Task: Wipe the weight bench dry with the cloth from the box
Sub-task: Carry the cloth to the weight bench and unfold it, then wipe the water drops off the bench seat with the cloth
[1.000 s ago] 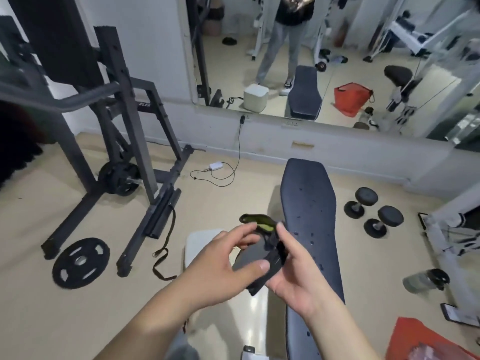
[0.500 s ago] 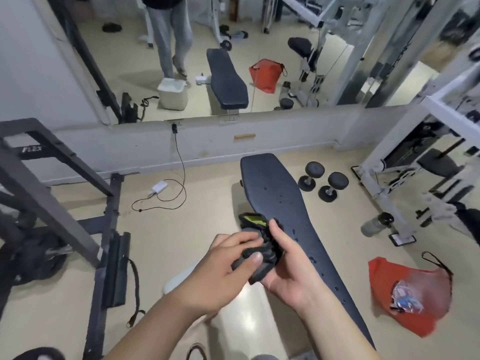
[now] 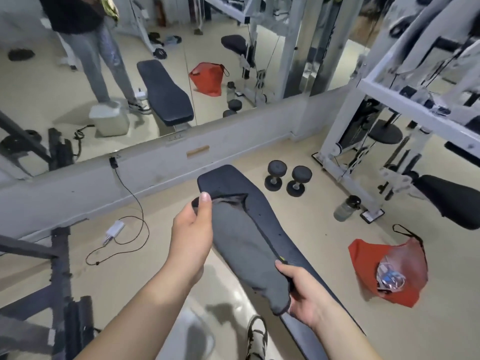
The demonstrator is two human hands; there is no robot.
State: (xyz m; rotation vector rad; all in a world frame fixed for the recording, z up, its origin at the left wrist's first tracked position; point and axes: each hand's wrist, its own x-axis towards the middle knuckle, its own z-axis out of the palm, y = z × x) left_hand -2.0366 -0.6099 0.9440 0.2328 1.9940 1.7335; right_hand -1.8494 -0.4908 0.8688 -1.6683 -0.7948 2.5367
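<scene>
A dark grey cloth (image 3: 242,245) with a small yellow-green tag is stretched flat between both hands, just above the long black weight bench (image 3: 262,211). My left hand (image 3: 192,229) pinches its far corner between thumb and fingers. My right hand (image 3: 301,292) grips the near corner. The cloth covers the left part of the bench pad; the pad's far end and right edge show beside it. The bench runs from the middle of the view toward the lower right. The box is out of view, apart from a white box (image 3: 110,116) seen in the mirror.
Two black dumbbells (image 3: 287,179) and a water bottle (image 3: 346,207) lie right of the bench. A red bag (image 3: 387,266) lies further right. A white cable machine frame (image 3: 389,105) stands at the right, a dark rack (image 3: 59,271) at the left. A charger with cable (image 3: 114,231) lies by the mirror wall.
The bunched cloth has been pulled open and spread flat. My left hand moved up and away, my right hand down and toward me. The view swung right and tilted.
</scene>
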